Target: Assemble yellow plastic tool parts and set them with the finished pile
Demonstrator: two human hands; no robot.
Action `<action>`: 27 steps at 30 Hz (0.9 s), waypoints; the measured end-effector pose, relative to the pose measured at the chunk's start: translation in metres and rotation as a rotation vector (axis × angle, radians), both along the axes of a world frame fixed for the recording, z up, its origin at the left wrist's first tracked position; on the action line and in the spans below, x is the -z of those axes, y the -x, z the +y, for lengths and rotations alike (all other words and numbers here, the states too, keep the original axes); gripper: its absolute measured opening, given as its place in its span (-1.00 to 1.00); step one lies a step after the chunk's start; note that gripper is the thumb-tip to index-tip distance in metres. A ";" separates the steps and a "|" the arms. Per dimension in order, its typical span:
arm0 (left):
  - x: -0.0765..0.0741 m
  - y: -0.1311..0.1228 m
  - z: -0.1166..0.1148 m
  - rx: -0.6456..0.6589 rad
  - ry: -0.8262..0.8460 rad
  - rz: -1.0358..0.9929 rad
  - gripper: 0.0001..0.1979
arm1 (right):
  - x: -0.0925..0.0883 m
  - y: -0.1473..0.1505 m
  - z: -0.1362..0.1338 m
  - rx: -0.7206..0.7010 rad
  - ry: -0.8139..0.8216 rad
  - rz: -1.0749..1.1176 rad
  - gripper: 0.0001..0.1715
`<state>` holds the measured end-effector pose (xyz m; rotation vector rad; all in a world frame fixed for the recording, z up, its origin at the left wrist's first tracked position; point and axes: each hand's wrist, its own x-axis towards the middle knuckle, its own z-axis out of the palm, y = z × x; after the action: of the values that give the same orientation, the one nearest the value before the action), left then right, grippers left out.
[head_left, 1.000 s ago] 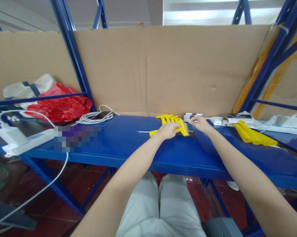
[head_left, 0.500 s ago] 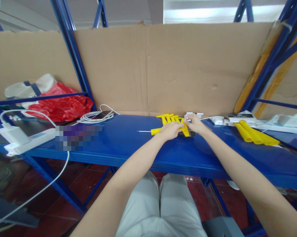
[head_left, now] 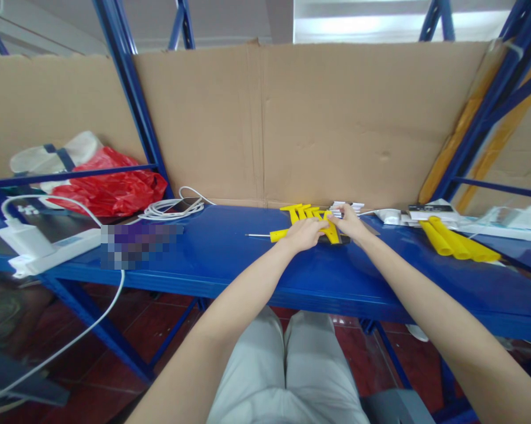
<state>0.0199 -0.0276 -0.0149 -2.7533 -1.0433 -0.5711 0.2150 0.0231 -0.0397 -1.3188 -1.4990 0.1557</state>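
Note:
My left hand (head_left: 307, 233) is closed around the left side of a yellow plastic piece (head_left: 332, 231) with a dark lower edge, holding it down on the blue shelf top. At the piece's upper end, my right hand (head_left: 352, 225) has its thumb and fingers pinched together; whatever lies between those fingertips is too small to make out. A screwdriver (head_left: 277, 236) with a yellow handle lies just left of my left hand, its shaft pointing left. Behind the hands, several yellow T-shaped pieces (head_left: 297, 212) lie in a row, partly covered by my left hand.
Small white items (head_left: 356, 207) lie behind my right hand. Yellow tubes (head_left: 457, 244) rest at the right, near a white power strip (head_left: 519, 232). To the left are a coiled white cable (head_left: 170, 209), a red plastic bag (head_left: 110, 185) and another power strip (head_left: 66, 250). A cardboard panel (head_left: 318, 123) stands behind.
My right hand's fingers have shifted slightly at the upper end of the yellow piece. My left hand stays in place on it.

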 end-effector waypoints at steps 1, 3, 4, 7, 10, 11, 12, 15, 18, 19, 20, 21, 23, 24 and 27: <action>0.000 0.000 0.001 0.002 0.006 -0.023 -0.67 | -0.001 0.001 -0.002 -0.011 0.027 0.063 -0.75; 0.001 0.001 0.003 0.003 0.015 -0.066 -0.67 | -0.006 0.002 -0.010 -0.074 0.110 0.135 -0.73; 0.001 0.001 0.004 -0.001 0.019 -0.080 -0.67 | -0.009 0.003 -0.014 -0.129 0.158 0.139 -0.73; 0.001 0.003 0.006 -0.023 0.034 -0.097 -0.66 | -0.018 0.005 -0.028 -0.266 0.281 0.122 -0.68; 0.002 0.003 0.007 -0.041 0.044 -0.104 -0.59 | -0.022 0.008 -0.035 -0.277 0.318 0.134 -0.67; 0.002 0.003 0.006 -0.046 0.046 -0.106 -0.56 | -0.023 0.009 -0.035 -0.271 0.314 0.137 -0.68; 0.002 0.002 0.006 -0.053 0.050 -0.107 -0.52 | -0.023 0.010 -0.036 -0.268 0.308 0.136 -0.67; 0.003 0.001 0.005 -0.085 0.070 -0.084 -0.44 | -0.024 0.012 -0.036 -0.270 0.297 0.125 -0.65; 0.002 0.000 0.003 -0.113 0.082 -0.037 -0.45 | -0.024 0.014 -0.036 -0.253 0.301 0.111 -0.60; 0.002 0.001 0.003 -0.118 0.081 -0.026 -0.44 | -0.023 0.014 -0.037 -0.246 0.304 0.107 -0.59; 0.001 0.001 0.003 -0.122 0.080 -0.018 -0.44 | -0.023 0.014 -0.037 -0.244 0.306 0.105 -0.59; 0.001 0.002 0.002 -0.123 0.079 -0.014 -0.43 | -0.023 0.014 -0.038 -0.245 0.308 0.104 -0.59; 0.000 0.003 0.002 -0.124 0.077 -0.011 -0.41 | -0.023 0.014 -0.039 -0.258 0.307 0.109 -0.60; -0.001 0.003 0.002 -0.122 0.074 -0.010 -0.42 | -0.023 0.014 -0.039 -0.270 0.308 0.113 -0.60; -0.001 0.004 0.003 -0.129 0.065 -0.005 -0.43 | -0.024 0.014 -0.040 -0.315 0.327 0.134 -0.63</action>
<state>0.0161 -0.0247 -0.0135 -2.7143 -1.2506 -0.5354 0.2014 -0.0164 -0.0155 -1.2866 -1.6031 0.7036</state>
